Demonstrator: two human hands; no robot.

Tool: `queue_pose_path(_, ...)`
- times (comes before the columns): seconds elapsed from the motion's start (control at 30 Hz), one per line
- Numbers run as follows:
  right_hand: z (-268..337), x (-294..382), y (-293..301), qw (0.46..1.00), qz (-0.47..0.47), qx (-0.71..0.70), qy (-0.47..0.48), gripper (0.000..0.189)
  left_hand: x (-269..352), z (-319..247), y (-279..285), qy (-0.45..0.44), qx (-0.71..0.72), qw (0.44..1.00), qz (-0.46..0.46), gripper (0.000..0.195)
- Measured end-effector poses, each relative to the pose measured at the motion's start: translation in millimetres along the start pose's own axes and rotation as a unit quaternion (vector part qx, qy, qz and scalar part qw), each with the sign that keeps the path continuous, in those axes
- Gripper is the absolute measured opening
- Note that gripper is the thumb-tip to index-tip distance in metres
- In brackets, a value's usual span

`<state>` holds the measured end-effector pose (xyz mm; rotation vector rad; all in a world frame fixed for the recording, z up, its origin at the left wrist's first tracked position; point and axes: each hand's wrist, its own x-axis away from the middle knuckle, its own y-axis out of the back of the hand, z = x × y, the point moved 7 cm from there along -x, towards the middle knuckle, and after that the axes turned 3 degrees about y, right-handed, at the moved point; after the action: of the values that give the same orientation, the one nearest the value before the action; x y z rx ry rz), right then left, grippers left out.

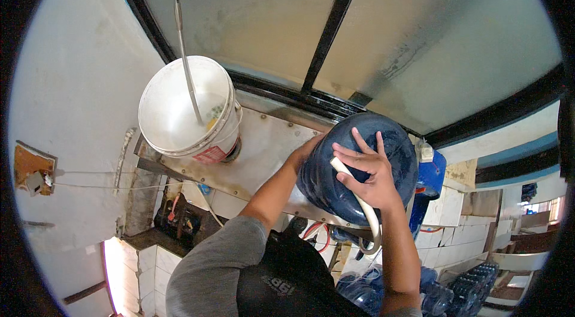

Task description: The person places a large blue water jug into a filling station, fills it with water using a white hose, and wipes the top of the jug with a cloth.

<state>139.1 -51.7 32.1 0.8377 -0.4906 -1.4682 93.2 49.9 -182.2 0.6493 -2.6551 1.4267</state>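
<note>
A large dark-blue plastic water jug (397, 168) lies tilted on a metal-topped counter, its round end facing up towards me. My right hand (373, 173) is over that end with several fingers spread. A cream-white hose (369, 213) is held between its thumb and palm, the open tip pointing up and left. From there the hose curls down below my wrist. My left hand (311, 146) reaches around the far left side of the jug; its fingers are hidden behind it.
A white plastic bucket (155, 137) holding cloudy liquid and a long metal-handled tool (183, 43) stands on the counter's left (274, 137). Framed glass panels (269, 11) rise behind. A blue container (433, 173) is at the right. Several water jugs (435, 297) stand below.
</note>
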Motion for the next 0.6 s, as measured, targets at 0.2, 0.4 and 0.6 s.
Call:
queue_pose_path(0.2, -2.4, -6.1, -7.3, 1.0, 0.006, -0.013, -0.006, 0.04, 1.6, 148.4, 130.7, -0.257, 0.094, 0.947, -0.168, 0.064)
queue_pose_path(0.4, 0.5, -1.1, -2.8, 1.0, 0.003, 0.014, 0.003, 0.038, 61.5, 48.8, 1.9, -0.347, 0.016, 0.919, -0.188, 0.065)
queue_pose_path(0.6, -0.3, -3.3, -4.0, 1.0, 0.009, 0.016, 0.006, 0.039, 9.1, -46.1, -46.7, 0.024, -0.044, 0.999, 0.02, 0.058)
